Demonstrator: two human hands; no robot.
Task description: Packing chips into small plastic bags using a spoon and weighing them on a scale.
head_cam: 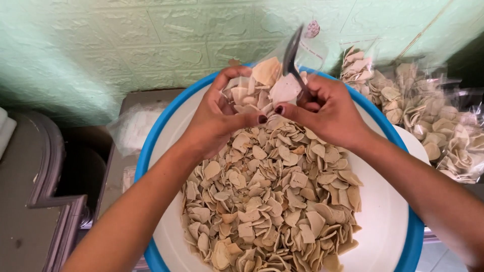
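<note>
At the far left a grey moulded ledge (35, 201) stood unused, and beside it one crumpled clear plastic sheet (132, 128) lay behind the basin. One white basin with a blue rim (151, 146) held a heap of pale tan crackers (272, 201) (far too many to count), piled in the middle where both hands could reach them. The left hand (217, 118) had its fingers curled shut on the mouth of one clear plastic bag (262, 83), apparently to hold it open above the heap. The right hand (327, 108) pinched the bag's other edge, fingers together on it, with a dark strip (291, 50) rising from that grip. To the right, several filled bags of crackers (428, 116) sat stacked against the green wall (126, 45), clear of the basin.
</note>
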